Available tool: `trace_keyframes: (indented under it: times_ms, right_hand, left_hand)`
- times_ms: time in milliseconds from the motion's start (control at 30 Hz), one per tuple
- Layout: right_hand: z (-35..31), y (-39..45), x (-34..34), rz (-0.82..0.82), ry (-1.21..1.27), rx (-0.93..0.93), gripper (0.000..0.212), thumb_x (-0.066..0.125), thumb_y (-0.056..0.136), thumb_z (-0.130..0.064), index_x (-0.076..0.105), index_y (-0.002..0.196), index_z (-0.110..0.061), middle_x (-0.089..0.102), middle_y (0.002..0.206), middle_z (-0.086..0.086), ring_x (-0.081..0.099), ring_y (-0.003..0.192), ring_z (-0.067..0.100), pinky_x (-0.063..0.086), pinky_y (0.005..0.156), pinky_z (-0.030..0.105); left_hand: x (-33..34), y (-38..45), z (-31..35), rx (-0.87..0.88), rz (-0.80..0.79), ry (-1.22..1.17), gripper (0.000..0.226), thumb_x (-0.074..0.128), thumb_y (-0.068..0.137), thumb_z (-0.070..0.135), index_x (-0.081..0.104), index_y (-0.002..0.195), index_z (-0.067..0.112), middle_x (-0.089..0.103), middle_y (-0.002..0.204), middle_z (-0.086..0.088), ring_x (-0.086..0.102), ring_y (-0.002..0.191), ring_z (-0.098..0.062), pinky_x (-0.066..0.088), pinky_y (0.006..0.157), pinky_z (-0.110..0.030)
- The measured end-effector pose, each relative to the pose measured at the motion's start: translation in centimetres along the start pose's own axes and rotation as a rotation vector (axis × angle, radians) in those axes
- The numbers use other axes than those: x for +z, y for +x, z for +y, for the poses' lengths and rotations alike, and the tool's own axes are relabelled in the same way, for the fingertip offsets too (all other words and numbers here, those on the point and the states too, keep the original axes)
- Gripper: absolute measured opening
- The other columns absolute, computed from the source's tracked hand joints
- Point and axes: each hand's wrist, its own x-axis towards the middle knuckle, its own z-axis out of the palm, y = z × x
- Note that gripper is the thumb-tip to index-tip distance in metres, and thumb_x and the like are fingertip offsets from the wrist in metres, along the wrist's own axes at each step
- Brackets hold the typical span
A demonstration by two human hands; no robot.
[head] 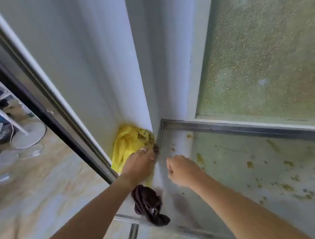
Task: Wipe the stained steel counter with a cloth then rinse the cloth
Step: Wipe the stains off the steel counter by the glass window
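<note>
Dark cloth (pixel 149 205) hangs gripped under left hand (pixel 139 163); right hand (pixel 183 170) fisted, empty, beside.

Soft daylight through frosted window (pixel 263 40), slight blur, wide-angle bending

Steel counter (pixel 232 169) is carrying scattered yellow-green stains (pixel 287 186) across its surface. Dark brown cloth (pixel 148 204) is lying bunched at the counter's left front edge, partly hanging over it.
</note>
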Motion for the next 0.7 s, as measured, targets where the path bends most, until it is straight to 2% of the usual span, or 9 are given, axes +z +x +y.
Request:
trace_keyframes:
  times_ms: [100, 167, 233, 400, 500, 567, 600, 633, 700]
  right_hand:
    - [-1.4, 0.6, 7.1, -0.067, 0.063, 0.021, 0.023, 0.052, 0.1, -0.027, 0.052, 0.119, -0.014, 0.056, 0.12, 0.006, 0.057, 0.112, 0.029, 0.049, 0.088, 0.038]
    - [-3.0, 0.8, 12.1, -0.086, 0.07, -0.007, 0.047, 0.057, 0.098, -0.037, 0.045, 0.139, -0.017, 0.05, 0.137, 0.003, 0.047, 0.126, 0.027, 0.044, 0.102, 0.04]
    - [-4.6, 1.4, 16.2, -0.069, 0.03, -0.052, 0.064, 0.058, 0.093, -0.045, 0.037, 0.149, -0.021, 0.046, 0.144, -0.001, 0.043, 0.13, 0.027, 0.041, 0.105, 0.04]
    - [-4.8, 1.2, 19.9, -0.083, -0.06, 0.065, 0.062, 0.06, 0.09, -0.027, 0.035, 0.147, -0.027, 0.046, 0.131, 0.005, 0.054, 0.116, 0.028, 0.05, 0.09, 0.042]
    - [-1.2, 0.4, 17.9, 0.209, 0.011, 0.361, 0.061, 0.067, 0.083, -0.024, 0.049, 0.139, -0.012, 0.056, 0.118, 0.011, 0.063, 0.102, 0.033, 0.057, 0.071, 0.042]
    - [2.0, 0.1, 16.5, 0.394, 0.108, 0.504, 0.059, 0.068, 0.08, -0.02, 0.051, 0.135, -0.005, 0.059, 0.116, 0.013, 0.065, 0.099, 0.036, 0.057, 0.067, 0.042]
    - [3.5, -0.1, 16.2, 0.4, 0.102, 0.483, 0.059, 0.067, 0.081, -0.022, 0.051, 0.135, -0.006, 0.059, 0.117, 0.012, 0.065, 0.1, 0.035, 0.057, 0.069, 0.042]
    - [4.6, -0.2, 16.1, 0.346, 0.05, 0.407, 0.059, 0.063, 0.082, -0.026, 0.051, 0.136, -0.008, 0.058, 0.119, 0.01, 0.063, 0.103, 0.033, 0.056, 0.075, 0.042]
    - [6.0, -0.1, 17.2, 0.221, -0.102, 0.187, 0.059, 0.053, 0.084, -0.04, 0.051, 0.137, -0.014, 0.053, 0.127, 0.007, 0.057, 0.116, 0.031, 0.05, 0.096, 0.04]
  left_hand:
    - [3.3, -1.9, -3.0, 0.018, -0.077, 0.014, 0.029, 0.051, 0.096, 0.012, 0.065, 0.121, 0.016, 0.062, 0.119, -0.008, 0.065, 0.094, -0.033, 0.044, 0.071, -0.036]
    - [5.2, -3.0, -5.0, 0.013, -0.109, 0.001, 0.033, 0.052, 0.092, 0.005, 0.063, 0.121, 0.015, 0.06, 0.123, -0.007, 0.064, 0.099, -0.034, 0.049, 0.074, -0.042]
    - [7.1, -3.5, -6.7, 0.046, -0.092, -0.018, 0.035, 0.054, 0.085, -0.001, 0.065, 0.116, 0.013, 0.06, 0.123, -0.008, 0.065, 0.1, -0.035, 0.053, 0.073, -0.045]
    - [10.1, -4.4, -7.8, 0.142, -0.147, 0.03, 0.041, 0.053, 0.089, 0.005, 0.057, 0.127, 0.02, 0.057, 0.132, -0.003, 0.059, 0.118, -0.026, 0.054, 0.09, -0.053]
    - [11.4, -3.7, -7.1, 0.428, 0.001, -0.044, 0.032, 0.071, 0.077, 0.004, 0.073, 0.109, 0.009, 0.071, 0.106, -0.011, 0.072, 0.094, -0.029, 0.06, 0.069, -0.033]
    - [13.1, -3.1, -5.8, 0.537, 0.021, -0.123, 0.031, 0.06, 0.086, 0.007, 0.071, 0.115, 0.005, 0.07, 0.112, -0.016, 0.072, 0.096, -0.032, 0.059, 0.079, -0.033]
    - [14.2, -2.8, -4.9, 0.516, -0.064, -0.131, 0.041, 0.056, 0.089, 0.009, 0.064, 0.129, 0.004, 0.064, 0.129, -0.019, 0.066, 0.114, -0.034, 0.055, 0.095, -0.035]
    - [15.4, -2.6, -4.2, 0.421, -0.171, -0.109, 0.053, 0.051, 0.093, 0.014, 0.049, 0.146, 0.005, 0.048, 0.149, -0.02, 0.05, 0.137, -0.034, 0.042, 0.113, -0.038]
    - [17.6, -2.6, -3.6, 0.132, -0.265, -0.055, 0.067, 0.035, 0.104, 0.032, 0.012, 0.161, 0.008, 0.009, 0.17, -0.013, 0.007, 0.158, -0.027, 0.01, 0.128, -0.039]
